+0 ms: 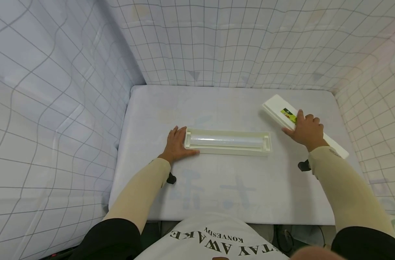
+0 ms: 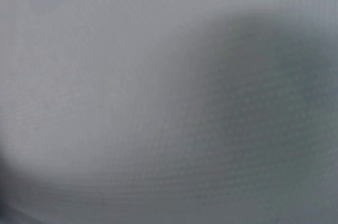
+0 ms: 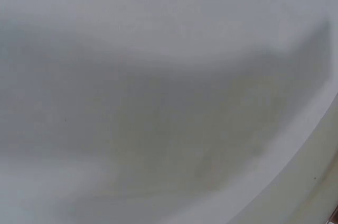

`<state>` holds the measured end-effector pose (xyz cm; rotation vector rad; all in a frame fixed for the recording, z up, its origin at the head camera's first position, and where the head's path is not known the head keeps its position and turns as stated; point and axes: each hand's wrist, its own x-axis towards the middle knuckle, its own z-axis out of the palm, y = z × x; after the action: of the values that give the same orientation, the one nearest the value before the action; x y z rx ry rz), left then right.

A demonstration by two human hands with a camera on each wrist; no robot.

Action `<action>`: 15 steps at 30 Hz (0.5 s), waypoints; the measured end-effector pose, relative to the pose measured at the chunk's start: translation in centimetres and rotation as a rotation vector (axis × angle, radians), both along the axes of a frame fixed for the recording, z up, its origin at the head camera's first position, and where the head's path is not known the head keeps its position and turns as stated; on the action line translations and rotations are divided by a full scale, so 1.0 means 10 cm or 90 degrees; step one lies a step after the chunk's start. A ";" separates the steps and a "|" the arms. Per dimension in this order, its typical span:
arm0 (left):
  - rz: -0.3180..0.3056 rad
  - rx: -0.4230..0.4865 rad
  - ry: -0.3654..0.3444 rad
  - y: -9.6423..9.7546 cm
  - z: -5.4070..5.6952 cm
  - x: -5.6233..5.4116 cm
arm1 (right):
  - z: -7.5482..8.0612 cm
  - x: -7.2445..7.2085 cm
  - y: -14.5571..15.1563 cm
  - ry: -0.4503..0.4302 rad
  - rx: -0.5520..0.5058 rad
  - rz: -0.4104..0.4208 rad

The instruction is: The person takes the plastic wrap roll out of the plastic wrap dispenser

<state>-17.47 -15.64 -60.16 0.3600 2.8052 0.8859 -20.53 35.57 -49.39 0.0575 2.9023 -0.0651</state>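
Note:
A long cream-white cling film dispenser (image 1: pixel 228 151) lies lengthwise on the table with its top off. Inside it rests a clear, shiny roll of cling film (image 1: pixel 226 140). My left hand (image 1: pixel 176 146) holds the dispenser's left end, thumb along the front side and fingers at the back corner. Over to the right, my right hand (image 1: pixel 304 131) grips the white lid (image 1: pixel 335 144) across its middle, thumb on the near edge. The lid slants from upper left to lower right, and a green-yellow label (image 1: pixel 288 115) shows beside the fingers. Both wrist views show mostly blurred white cloth and shadow.
A white cloth covers the table (image 1: pixel 210 195). White sheets with a grid pattern (image 1: pixel 216 47) hang behind it and on both sides. The table's near edge runs just in front of the person's white printed shirt (image 1: pixel 216 234).

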 end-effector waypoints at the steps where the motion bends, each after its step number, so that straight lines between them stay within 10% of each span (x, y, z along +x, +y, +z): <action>1: 0.000 -0.001 0.000 0.00 0.00 0.00 | -0.01 0.01 0.02 -0.001 0.000 -0.005; 15: 0.001 0.003 -0.007 0.00 0.02 -0.01 | -0.15 0.17 0.34 -0.018 -0.025 -0.070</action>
<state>-17.53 -15.64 -60.00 0.3537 2.7943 0.8928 -18.79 38.98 -50.88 0.2091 2.8658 -0.1384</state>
